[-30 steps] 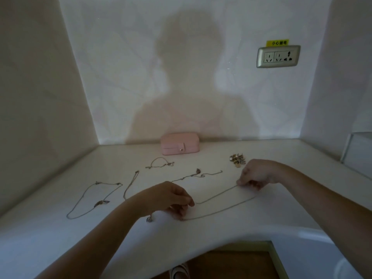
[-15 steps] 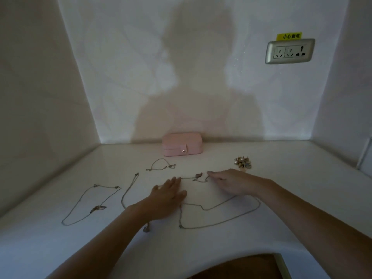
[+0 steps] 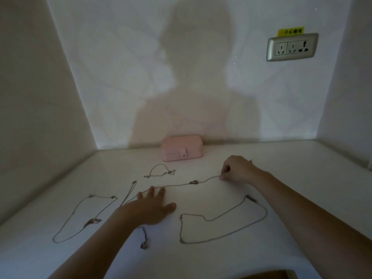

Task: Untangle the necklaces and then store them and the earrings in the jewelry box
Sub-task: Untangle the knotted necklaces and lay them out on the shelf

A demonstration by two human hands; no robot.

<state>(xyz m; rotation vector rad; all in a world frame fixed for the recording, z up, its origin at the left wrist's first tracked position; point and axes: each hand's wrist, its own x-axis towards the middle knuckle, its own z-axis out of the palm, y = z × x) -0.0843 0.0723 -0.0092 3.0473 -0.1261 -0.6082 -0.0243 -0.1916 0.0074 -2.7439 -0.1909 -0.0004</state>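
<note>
Several thin silver necklaces lie spread on the white counter [image 3: 291,168]. My right hand [image 3: 237,169] pinches the end of one pendant necklace [image 3: 194,182], which runs straight leftward to my left hand [image 3: 153,206]. That hand lies flat with straight fingers, pressing the chain's other end. A large looped necklace [image 3: 223,224] lies in front of my right forearm. Another loop necklace [image 3: 80,218] lies at the left, a short chain [image 3: 160,172] sits near the box, and a thin doubled chain [image 3: 128,195] lies beside my left hand. The closed pink jewelry box [image 3: 182,148] stands at the back wall. The earrings are hidden behind my right hand.
A chain with a small pendant [image 3: 143,241] pokes out beside my left forearm. A wall socket [image 3: 291,47] with a yellow label is mounted upper right. Walls close in the counter at left, back and right. The counter's front edge curves inward at lower right.
My right hand has taken the pendant necklace's end and drawn it right, pulling the chain straight. My left hand moved forward a little, pressing flat on the other end. The view tilted upward.
</note>
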